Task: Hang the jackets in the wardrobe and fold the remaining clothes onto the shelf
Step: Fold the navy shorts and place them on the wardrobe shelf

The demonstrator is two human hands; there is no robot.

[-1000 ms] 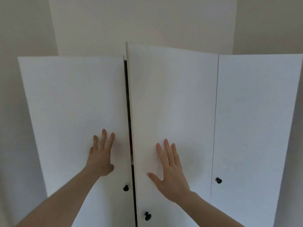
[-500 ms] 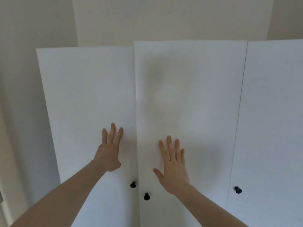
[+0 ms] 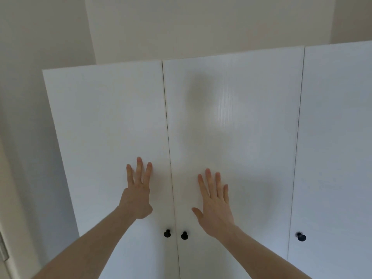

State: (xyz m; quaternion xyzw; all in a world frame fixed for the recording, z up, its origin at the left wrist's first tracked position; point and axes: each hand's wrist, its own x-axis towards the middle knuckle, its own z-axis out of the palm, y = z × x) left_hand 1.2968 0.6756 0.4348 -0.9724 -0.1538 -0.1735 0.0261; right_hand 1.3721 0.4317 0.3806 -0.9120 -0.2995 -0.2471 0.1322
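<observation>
My left hand (image 3: 138, 196) and right hand (image 3: 214, 206) press flat, fingers straight, on the wardrobe (image 3: 231, 117) doors; the middle door, ajar a second ago, now sits flush.

The white wardrobe (image 3: 231, 117) stands shut, three flat doors flush, with black round knobs (image 3: 167, 233) just below the left hand (image 3: 138, 198) and right hand (image 3: 215, 210), both pressed flat on it.

White wardrobe (image 3: 231, 117) doors, 3 black knobs (image 3: 167, 233), beige wall (image 3: 201, 23).
</observation>
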